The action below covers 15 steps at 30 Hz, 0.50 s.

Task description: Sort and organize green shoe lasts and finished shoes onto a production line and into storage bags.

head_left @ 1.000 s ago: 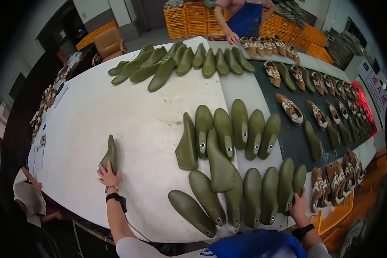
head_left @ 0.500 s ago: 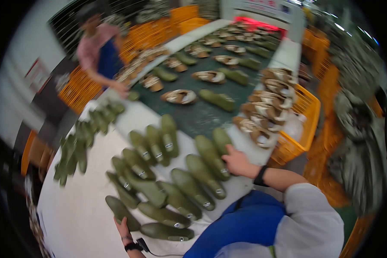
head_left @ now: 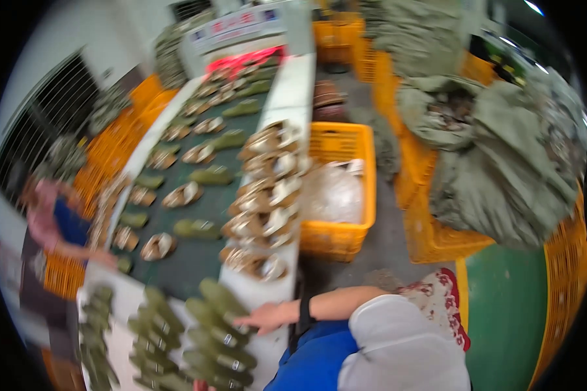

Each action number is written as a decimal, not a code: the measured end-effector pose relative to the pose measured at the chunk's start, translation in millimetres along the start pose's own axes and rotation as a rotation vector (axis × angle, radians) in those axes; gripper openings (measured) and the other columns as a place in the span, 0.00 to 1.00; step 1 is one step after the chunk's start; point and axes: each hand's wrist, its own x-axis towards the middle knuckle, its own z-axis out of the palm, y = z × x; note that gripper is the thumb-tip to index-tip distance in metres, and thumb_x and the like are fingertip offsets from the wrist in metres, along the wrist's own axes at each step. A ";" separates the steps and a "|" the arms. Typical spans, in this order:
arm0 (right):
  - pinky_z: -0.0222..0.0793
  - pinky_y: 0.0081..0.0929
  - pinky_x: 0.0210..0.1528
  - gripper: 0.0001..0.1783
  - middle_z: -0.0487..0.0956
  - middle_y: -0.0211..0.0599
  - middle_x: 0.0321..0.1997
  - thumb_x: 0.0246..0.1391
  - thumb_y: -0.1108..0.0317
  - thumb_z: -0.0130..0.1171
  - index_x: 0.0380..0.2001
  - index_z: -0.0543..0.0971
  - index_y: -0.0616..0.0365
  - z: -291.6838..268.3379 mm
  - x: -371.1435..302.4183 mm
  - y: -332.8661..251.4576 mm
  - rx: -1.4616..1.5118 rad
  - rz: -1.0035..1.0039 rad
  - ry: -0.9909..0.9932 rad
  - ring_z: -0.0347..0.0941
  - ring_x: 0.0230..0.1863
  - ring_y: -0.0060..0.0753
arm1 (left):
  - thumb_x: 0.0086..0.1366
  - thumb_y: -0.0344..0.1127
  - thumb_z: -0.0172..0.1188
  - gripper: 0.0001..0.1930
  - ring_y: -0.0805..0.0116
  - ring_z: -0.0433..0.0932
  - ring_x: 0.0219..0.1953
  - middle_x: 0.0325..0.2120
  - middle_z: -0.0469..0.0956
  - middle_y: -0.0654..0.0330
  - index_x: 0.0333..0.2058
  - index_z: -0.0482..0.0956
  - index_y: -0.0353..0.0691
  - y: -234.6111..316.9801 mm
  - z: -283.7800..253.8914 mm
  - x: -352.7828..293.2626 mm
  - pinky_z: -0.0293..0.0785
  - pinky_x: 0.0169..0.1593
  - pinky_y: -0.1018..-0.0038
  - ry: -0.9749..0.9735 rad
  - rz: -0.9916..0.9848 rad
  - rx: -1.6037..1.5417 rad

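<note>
Olive-green shoe lasts [head_left: 222, 360] lie in rows on the white table [head_left: 254, 384] at the lower left. My right hand [head_left: 270, 317] reaches in from the right with its fingers stretched out. Its fingertips are at the end of the nearest green last [head_left: 222, 296], touching or almost touching it, and nothing is gripped. Of my left hand [head_left: 202, 386] just a blurred sliver shows at the bottom edge, beside the lasts; its fingers are hidden. Brown-and-white shoe uppers [head_left: 264, 195] stand in a packed row on the ledge beyond my right hand.
A dark green conveyor belt [head_left: 182, 277] carries spaced uppers and lasts toward a red-lit opening. A co-worker [head_left: 49, 215] reaches to its left side. An orange crate [head_left: 336, 241] holding a clear plastic bag stands right of the ledge; grey-green sacks [head_left: 496, 176] sit on more crates.
My view has swung to the right, so the table and belt sit further left. My right hand stays beside the same group of lasts. My left hand has mostly left the picture.
</note>
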 end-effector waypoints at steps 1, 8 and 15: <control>0.68 0.38 0.38 0.39 0.74 0.46 0.37 0.41 0.57 0.57 0.59 0.54 0.42 -7.2 -10.5 7.0 0.002 0.008 -0.151 0.71 0.41 0.46 | 0.60 0.32 0.53 0.26 0.63 0.64 0.51 0.52 0.63 0.50 0.55 0.57 0.33 16.2 33.8 2.3 0.61 0.53 0.70 -0.086 0.021 0.091; 0.66 0.41 0.44 0.25 0.75 0.49 0.39 0.40 0.62 0.53 0.45 0.71 0.57 -36.4 -174.8 147.1 0.028 0.166 0.009 0.70 0.42 0.52 | 0.54 0.30 0.58 0.29 0.52 0.64 0.52 0.50 0.64 0.43 0.54 0.59 0.31 14.4 187.2 117.6 0.60 0.55 0.68 0.027 0.473 0.602; 0.69 0.39 0.40 0.13 0.76 0.54 0.35 0.38 0.67 0.50 0.26 0.79 0.61 50.5 -401.1 313.9 0.217 1.436 0.595 0.73 0.38 0.51 | 0.53 0.28 0.58 0.35 0.53 0.68 0.45 0.48 0.66 0.45 0.57 0.51 0.36 1.3 197.2 139.5 0.65 0.50 0.68 0.261 0.046 0.402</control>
